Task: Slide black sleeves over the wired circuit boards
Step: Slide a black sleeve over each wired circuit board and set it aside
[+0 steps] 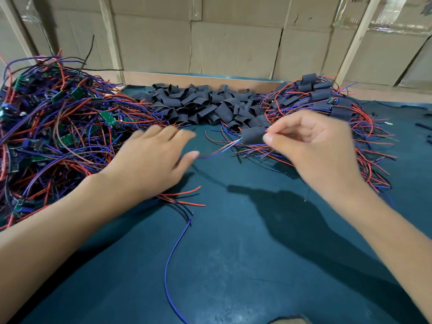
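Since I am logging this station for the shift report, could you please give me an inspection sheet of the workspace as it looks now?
Surface: dark teal mat, bare in the near middle.
Job's things: unsleeved boards pile on the left; loose black sleeves heaped at the back; sleeved pile on the right.
Clutter: small dark bits at the right edge, too small to identify.
Hands: left hand open, flat beside the unsleeved boards pile; right hand pinches wires at one sleeved board.
Cables: a loose blue wire trails toward the near edge.
Surroundings: cardboard boxes behind wooden posts.
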